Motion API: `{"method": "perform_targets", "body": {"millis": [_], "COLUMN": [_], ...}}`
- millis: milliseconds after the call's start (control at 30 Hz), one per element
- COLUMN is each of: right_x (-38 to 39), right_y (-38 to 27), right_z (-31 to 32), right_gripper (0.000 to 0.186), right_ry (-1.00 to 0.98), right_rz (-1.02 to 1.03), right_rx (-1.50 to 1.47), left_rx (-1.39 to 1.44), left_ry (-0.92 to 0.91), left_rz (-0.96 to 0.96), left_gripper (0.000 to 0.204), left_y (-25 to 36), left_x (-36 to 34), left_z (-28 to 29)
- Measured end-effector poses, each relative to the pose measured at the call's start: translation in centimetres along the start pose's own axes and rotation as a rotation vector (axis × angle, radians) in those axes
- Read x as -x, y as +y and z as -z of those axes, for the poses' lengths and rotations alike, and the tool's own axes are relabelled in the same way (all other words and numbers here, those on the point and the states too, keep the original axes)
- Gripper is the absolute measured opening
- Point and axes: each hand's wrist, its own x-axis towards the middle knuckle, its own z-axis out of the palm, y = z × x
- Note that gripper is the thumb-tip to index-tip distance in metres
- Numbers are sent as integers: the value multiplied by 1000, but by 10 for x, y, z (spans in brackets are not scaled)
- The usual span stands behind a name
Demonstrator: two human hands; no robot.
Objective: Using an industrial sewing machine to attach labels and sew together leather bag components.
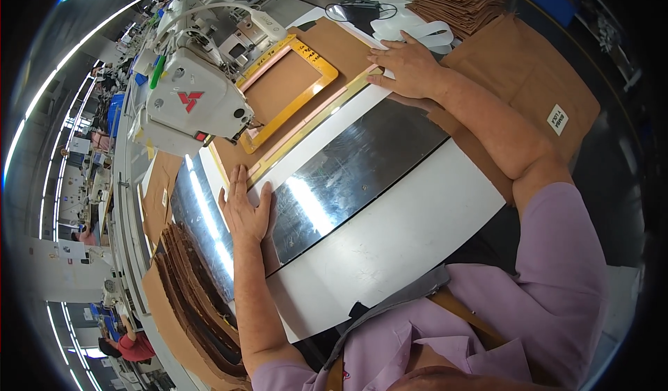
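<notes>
My left hand (247,210) lies flat with its fingers spread, at the near left end of a long yellow-edged strip (313,122). At the strip's other end rests my right hand (407,69), fingers stretched apart, nothing gripped. Between them the strip runs along the edge of a brown fabric panel (341,43). Beyond it a yellow rectangular clamp frame (296,123) presses on the panel. The white sewing machine head (191,99) stands over the frame's left side, its needle area partly hidden.
A shiny metal plate (362,175) and a white board (396,217) lie nearer me. Stacked brown pieces (191,300) sit at left, with another folded stack (459,5) at far right. A large brown panel (522,85) hangs off the right side. A black face mask (358,12) lies at the back.
</notes>
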Motion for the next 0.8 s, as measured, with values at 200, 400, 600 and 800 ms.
{"method": "perform_targets", "body": {"millis": [200,400,600,800], "right_x": [2,3,-2,-4], "right_y": [-1,-2,1,-1], "right_z": [-2,-3,-2,-2], "right_gripper": [59,51,48,47], "right_ry": [170,208,141,158], "right_rz": [9,76,111,79], "right_rx": [49,-158,-139,-154], "left_rx": [9,28,15,0], "left_ry": [28,125,143,216], "left_rz": [-19,-23,24,32], "left_gripper": [71,71,69,64], "left_y": [1,2,-3,-4], "left_x": [1,4,4,6], "left_z": [-1,3,-1,-1]}}
